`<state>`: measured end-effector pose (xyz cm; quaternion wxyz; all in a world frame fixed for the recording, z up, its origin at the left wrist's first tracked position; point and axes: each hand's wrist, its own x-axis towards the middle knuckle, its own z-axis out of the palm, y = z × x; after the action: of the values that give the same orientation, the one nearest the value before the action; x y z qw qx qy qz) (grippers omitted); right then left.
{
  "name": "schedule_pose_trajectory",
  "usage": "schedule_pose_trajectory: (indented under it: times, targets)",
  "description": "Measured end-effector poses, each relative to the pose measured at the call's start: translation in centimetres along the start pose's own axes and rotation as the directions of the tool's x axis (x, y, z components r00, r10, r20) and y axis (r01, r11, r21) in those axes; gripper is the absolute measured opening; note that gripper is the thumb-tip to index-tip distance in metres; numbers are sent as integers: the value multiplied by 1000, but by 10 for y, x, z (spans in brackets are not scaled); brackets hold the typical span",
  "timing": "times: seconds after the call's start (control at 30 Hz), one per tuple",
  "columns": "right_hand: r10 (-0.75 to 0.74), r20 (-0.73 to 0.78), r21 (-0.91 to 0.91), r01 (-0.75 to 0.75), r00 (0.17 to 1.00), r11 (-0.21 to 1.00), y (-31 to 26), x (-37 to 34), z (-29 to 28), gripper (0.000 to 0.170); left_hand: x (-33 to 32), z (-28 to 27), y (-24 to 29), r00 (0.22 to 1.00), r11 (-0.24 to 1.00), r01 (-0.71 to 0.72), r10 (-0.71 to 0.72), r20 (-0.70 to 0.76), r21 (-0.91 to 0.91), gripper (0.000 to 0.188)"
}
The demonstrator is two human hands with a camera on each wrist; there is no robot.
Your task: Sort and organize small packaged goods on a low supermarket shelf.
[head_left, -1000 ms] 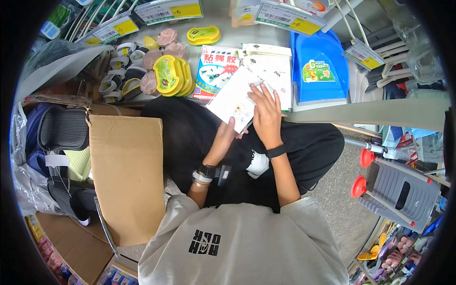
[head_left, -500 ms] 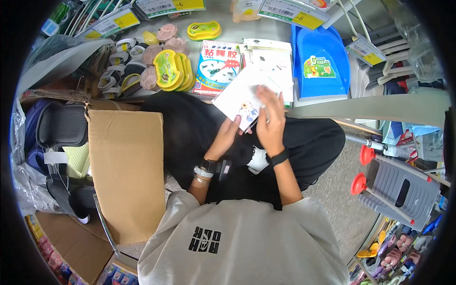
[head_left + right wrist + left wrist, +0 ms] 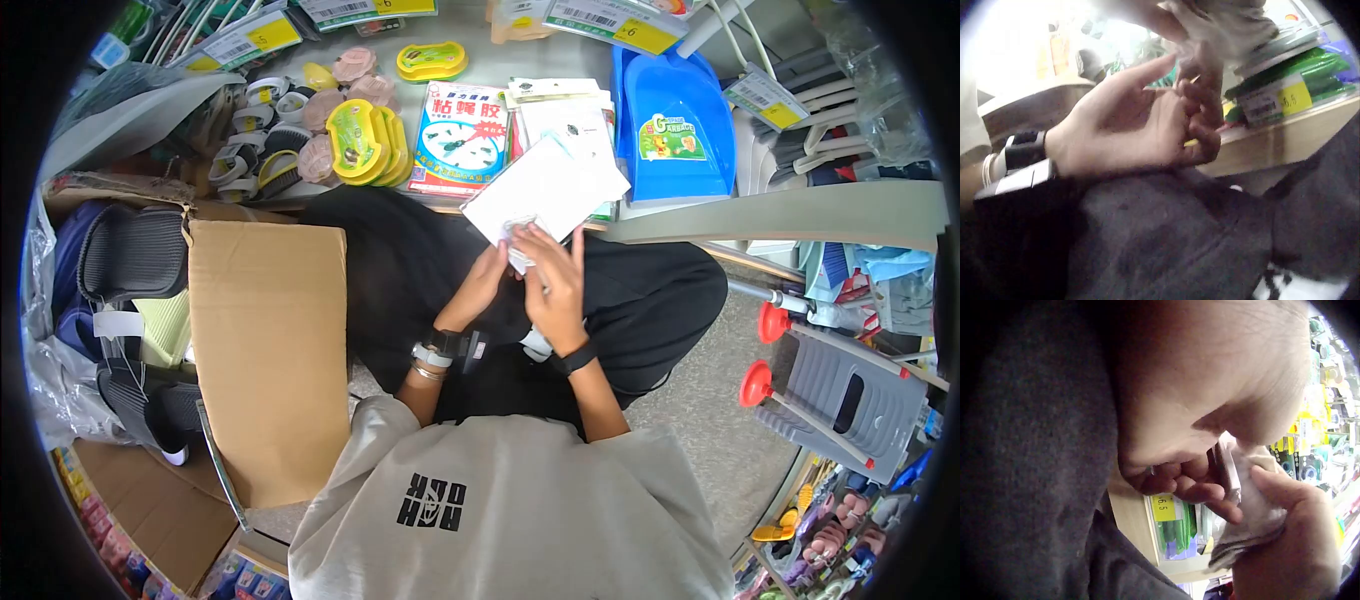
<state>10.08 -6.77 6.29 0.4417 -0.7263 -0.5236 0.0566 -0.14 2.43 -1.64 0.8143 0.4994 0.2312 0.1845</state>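
A flat white packet (image 3: 555,185) slants over the shelf's front edge, its lower end between the two hands. My left hand (image 3: 478,292) grips that end, thumb on top; the left wrist view shows its fingers curled round the packet's edge (image 3: 1229,472). My right hand (image 3: 556,288) holds a crumpled whitish cloth (image 3: 1250,515) with a dark edge, thumb pressed on it. In the head view its fingertips lie over the packet's lower end, with the cloth (image 3: 518,240) bunched beneath them. The packet's printed corner is mostly hidden there.
On the shelf lie a fly-glue packet (image 3: 460,135), more white packets (image 3: 560,110), yellow-green brushes (image 3: 360,142) and a blue dustpan (image 3: 680,130). A cardboard box (image 3: 270,360) stands left beside black slippers (image 3: 135,250). Plungers (image 3: 757,384) and a grey step stool (image 3: 850,400) are at right.
The right hand has slid down from the packet's middle to its lower end, fingers now more curled. The packet has shifted slightly right, and its printed drawing is now mostly covered.
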Motion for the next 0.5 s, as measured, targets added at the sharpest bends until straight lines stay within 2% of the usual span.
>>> schedule_pose_trajectory:
  times: [0.07, 0.17, 0.3, 0.5]
  targets:
    - [-3, -147, 6, 4, 989, 1000, 5, 12, -14, 31, -1, 11, 19, 999, 998, -14, 17, 43, -58, 61]
    - [23, -328, -48, -41, 944, 998, 21, 32, -25, 32, 1, 8, 13, 999, 999, -18, 20, 43, -45, 61]
    - [-12, -126, -189, -12, 992, 982, 36, 25, -13, 32, 3, 0, -5, 1000, 1000, 16, -16, 20, -22, 60]
    - [-23, -11, -76, 22, 1000, 997, 6, -21, 18, 36, -5, 11, 9, 998, 995, 46, -49, -30, -85, 63]
